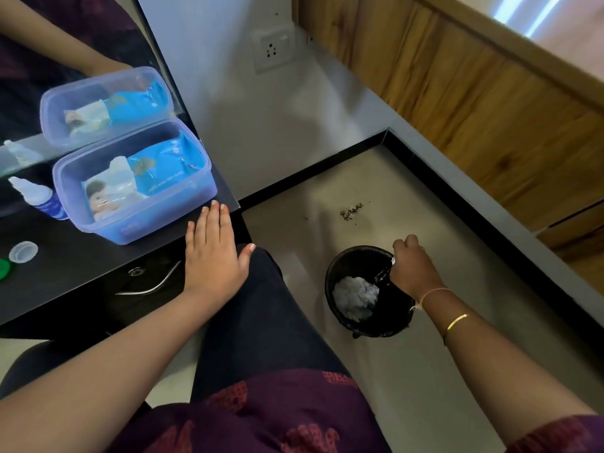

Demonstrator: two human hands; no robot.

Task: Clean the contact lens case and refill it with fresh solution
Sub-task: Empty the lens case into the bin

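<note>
The left hand [212, 256] lies flat on the near corner of the black table [65, 289], fingers straight and close together, thumb spread out over the person's dark-trousered knee. Just past those fingertips stands a blue plastic box [137, 232] with a packet of wipes [163, 168] in it; whether the fingertips touch the box cannot be told. Further out to the little-finger side of the hand, beyond the box, a solution bottle [39, 197] stands upright, and nearer the table's front edge on that same side lie a clear lid [23, 252] and a green lid [3, 269] at the picture's edge. The right hand [413, 269] hangs over the rim of a black bin [376, 328] on the floor, fingers curled tight round a small pale object [393, 260]. Only a sliver of it shows beneath the knuckles, too little to say whether it is the lens case. Below those fingers, inside the bin, sits a crumpled white tissue [354, 297]. A thin gold bangle [457, 321] circles the right forearm.
</note>
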